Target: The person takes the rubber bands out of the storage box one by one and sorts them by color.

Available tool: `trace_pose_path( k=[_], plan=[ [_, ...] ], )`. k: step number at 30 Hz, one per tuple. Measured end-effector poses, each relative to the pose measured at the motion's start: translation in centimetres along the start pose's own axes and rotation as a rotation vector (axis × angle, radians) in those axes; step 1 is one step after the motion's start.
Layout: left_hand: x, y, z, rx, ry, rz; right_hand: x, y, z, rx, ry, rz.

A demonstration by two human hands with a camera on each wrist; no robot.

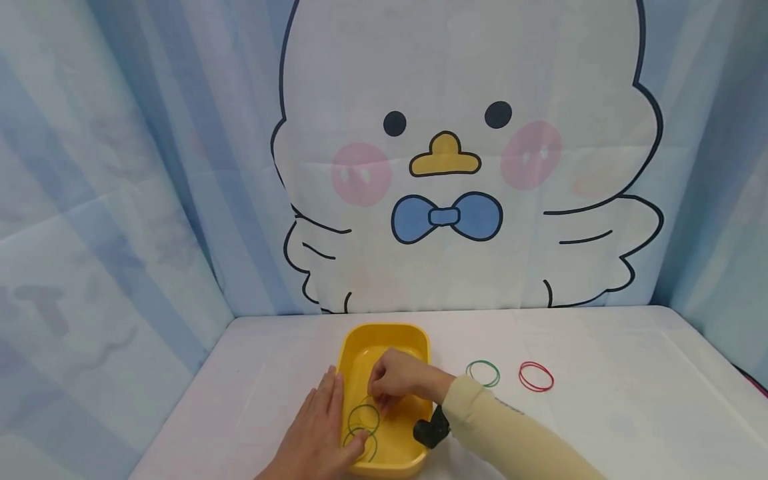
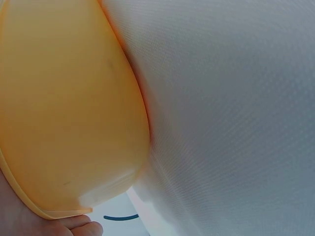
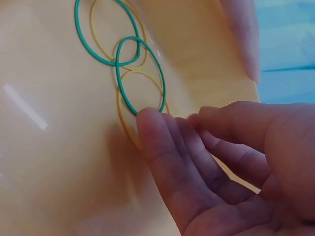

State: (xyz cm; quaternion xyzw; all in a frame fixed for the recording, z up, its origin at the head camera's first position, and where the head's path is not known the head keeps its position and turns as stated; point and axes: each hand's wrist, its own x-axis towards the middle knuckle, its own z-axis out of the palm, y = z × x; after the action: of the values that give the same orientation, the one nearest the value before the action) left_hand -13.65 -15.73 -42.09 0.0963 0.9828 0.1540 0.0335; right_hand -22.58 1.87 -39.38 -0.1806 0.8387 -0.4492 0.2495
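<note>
A yellow plastic tray (image 1: 409, 460) holds several thin rubber bands. My left hand (image 1: 318, 427) lies along its left rim with fingers straight, thumb over the inside. Low in the left wrist view, fingers of that hand (image 2: 88, 229) show at the rim. My right hand (image 1: 397, 379) reaches down into the tray, thumb and fingertips close together. Those fingertips (image 3: 150, 118) are right at a yellow rubber band (image 3: 122, 115); I cannot tell whether they pinch it. A green rubber band (image 3: 164, 81) overlaps that one, and another green band (image 3: 78, 32) overlaps a second yellow band (image 3: 92, 27).
On the white table (image 1: 612, 400), right of the tray, lie green rubber bands (image 1: 498, 375) and red rubber bands (image 1: 552, 380). A black wrist device (image 1: 432, 428) hangs under my right sleeve (image 1: 510, 427). Behind the table stands a printed curtain (image 1: 444, 273).
</note>
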Motion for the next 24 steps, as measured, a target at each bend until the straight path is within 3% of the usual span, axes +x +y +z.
trace_pose_path(
  k=[13,18,24],
  plan=[
    [-0.2,-0.1,0.0,-0.004,0.018,0.014,0.3,-0.3,1.1,-0.138,0.023,0.025],
    [0.0,0.0,0.0,0.000,0.007,-0.002,0.5,-0.5,1.7,-0.234,0.059,0.012],
    [0.1,0.0,0.0,-0.020,-0.018,-0.025,0.4,-0.9,2.1,-0.275,0.084,0.001]
  ],
)
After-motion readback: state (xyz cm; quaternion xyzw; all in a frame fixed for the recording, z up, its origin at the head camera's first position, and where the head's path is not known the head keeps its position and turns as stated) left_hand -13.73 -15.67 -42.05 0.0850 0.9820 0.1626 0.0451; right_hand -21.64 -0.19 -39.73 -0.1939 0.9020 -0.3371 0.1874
